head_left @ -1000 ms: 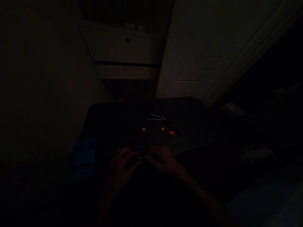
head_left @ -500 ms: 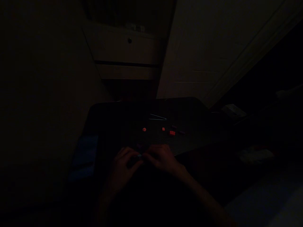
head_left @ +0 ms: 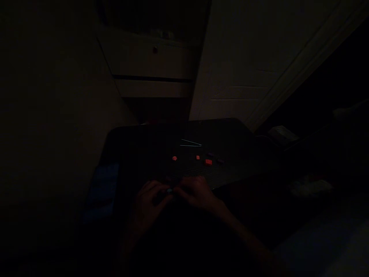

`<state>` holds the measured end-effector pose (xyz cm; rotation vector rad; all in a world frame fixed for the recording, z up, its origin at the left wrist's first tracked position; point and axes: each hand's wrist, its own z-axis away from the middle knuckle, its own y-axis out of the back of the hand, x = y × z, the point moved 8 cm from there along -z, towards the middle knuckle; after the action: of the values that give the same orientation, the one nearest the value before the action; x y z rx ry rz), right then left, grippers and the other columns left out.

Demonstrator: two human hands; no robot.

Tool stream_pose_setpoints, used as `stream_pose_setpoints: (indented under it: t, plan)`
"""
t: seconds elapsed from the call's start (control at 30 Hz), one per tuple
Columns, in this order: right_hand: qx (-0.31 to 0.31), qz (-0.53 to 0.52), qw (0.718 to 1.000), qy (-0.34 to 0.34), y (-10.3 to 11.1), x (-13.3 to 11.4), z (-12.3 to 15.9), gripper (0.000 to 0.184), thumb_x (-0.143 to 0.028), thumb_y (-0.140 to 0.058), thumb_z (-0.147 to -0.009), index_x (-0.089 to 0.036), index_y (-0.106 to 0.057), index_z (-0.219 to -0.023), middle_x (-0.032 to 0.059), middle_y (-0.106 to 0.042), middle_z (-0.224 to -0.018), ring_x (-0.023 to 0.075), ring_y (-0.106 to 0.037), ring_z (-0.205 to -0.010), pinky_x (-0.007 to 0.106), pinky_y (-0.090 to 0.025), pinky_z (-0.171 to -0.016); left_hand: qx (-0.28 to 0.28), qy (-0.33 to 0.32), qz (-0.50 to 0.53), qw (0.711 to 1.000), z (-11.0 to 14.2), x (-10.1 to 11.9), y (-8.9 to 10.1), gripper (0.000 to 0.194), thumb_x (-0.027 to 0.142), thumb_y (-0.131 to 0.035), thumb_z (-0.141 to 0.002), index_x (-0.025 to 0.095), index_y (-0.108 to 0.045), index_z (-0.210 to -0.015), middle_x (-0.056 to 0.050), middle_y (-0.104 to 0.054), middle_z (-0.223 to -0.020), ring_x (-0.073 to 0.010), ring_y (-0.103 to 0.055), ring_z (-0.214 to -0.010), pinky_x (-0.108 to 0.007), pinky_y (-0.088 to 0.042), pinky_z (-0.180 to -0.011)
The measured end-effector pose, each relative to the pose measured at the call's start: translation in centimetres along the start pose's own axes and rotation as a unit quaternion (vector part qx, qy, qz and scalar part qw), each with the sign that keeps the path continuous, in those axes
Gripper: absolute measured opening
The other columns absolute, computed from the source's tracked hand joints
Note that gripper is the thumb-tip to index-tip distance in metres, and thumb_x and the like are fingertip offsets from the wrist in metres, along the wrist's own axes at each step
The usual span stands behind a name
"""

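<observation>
The scene is very dark. My left hand (head_left: 150, 198) and my right hand (head_left: 194, 191) meet at the near edge of a dark table, fingers bent and pinching. Between their fingertips shows a small pale bluish piece (head_left: 169, 190); its kind is too dim to make out. Just beyond the hands lie a small round reddish piece (head_left: 174, 158), a small square reddish piece (head_left: 197, 157) and a larger red block (head_left: 208, 162). Two dark purplish pieces sit beside the block, one of them a dark piece (head_left: 220, 161) at its right. Farther back rests a pair of tweezers (head_left: 191, 143), tips apart to the left.
A blue case or box (head_left: 103, 188) stands at the left of the dark table (head_left: 138, 140). Behind are a drawer cabinet (head_left: 155, 63) and a pale door-like panel (head_left: 236, 77). A whitish box (head_left: 283, 134) is at the right, beyond the table.
The view has shifted slightly, and the pieces appear a little farther left. Both hands keep nearly the same pinching pose around the small pale piece.
</observation>
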<state>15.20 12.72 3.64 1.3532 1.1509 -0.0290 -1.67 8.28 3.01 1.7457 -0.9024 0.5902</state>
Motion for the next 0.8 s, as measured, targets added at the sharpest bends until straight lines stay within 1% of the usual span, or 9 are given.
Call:
stream_pose_setpoints:
  t: [0.1, 0.23, 0.5, 0.63, 0.8]
  plan:
    - [-0.005, 0.024, 1.000, -0.011, -0.12, -0.04, -0.12, 0.014, -0.029, -0.072, -0.104, -0.022, -0.082, -0.098, 0.0024, -0.085, -0.094, 0.0190, -0.079, -0.083, 0.028, -0.046, -0.074, -0.004, -0.003, 0.001, 1.000, -0.03, 0.17, 0.06, 0.009, 0.025, -0.082, -0.087, 0.027, -0.080, -0.095, -0.001, -0.079, -0.096, -0.0232, -0.075, -0.092, -0.036, -0.060, -0.082]
    - [-0.010, 0.045, 0.999, -0.022, -0.24, -0.08, -0.33, 0.017, -0.031, -0.070, -0.105, -0.022, -0.082, -0.097, 0.0029, -0.085, -0.094, 0.0190, -0.078, -0.082, 0.028, -0.045, -0.073, -0.004, -0.007, 0.002, 1.000, -0.12, 0.41, 0.17, 0.009, 0.024, -0.082, -0.087, 0.027, -0.079, -0.095, -0.001, -0.079, -0.095, -0.0227, -0.075, -0.090, -0.035, -0.060, -0.081]
    - [-0.024, 0.075, 0.997, -0.023, -0.35, -0.16, -0.37, 0.016, -0.033, -0.069, -0.105, -0.023, -0.080, -0.100, 0.0030, -0.085, -0.096, 0.0191, -0.078, -0.084, 0.027, -0.044, -0.071, -0.002, -0.009, -0.002, 1.000, -0.24, 0.37, 0.17, 0.010, 0.023, -0.082, -0.086, 0.025, -0.078, -0.094, -0.001, -0.078, -0.093, -0.0220, -0.074, -0.088, -0.035, -0.060, -0.079]
    - [-0.014, 0.074, 0.997, -0.009, -0.49, -0.13, -0.19, 0.016, -0.031, -0.068, -0.106, -0.022, -0.080, -0.100, 0.0034, -0.084, -0.096, 0.0185, -0.078, -0.084, 0.027, -0.044, -0.072, 0.001, -0.010, 0.000, 1.000, -0.12, 0.33, 0.18, 0.008, 0.024, -0.080, -0.087, 0.026, -0.079, -0.095, 0.000, -0.078, -0.093, -0.0223, -0.074, -0.089, -0.035, -0.060, -0.080]
    - [0.027, 0.059, 0.998, 0.000, -0.31, 0.17, 0.27, 0.019, -0.030, -0.065, -0.107, -0.021, -0.079, -0.098, 0.0029, -0.083, -0.093, 0.0169, -0.077, -0.080, 0.027, -0.045, -0.071, 0.005, -0.009, 0.007, 1.000, -0.04, -0.16, 0.15, 0.010, 0.031, -0.078, -0.092, 0.028, -0.082, -0.101, -0.001, -0.080, -0.099, -0.0223, -0.077, -0.091, -0.035, -0.062, -0.081]
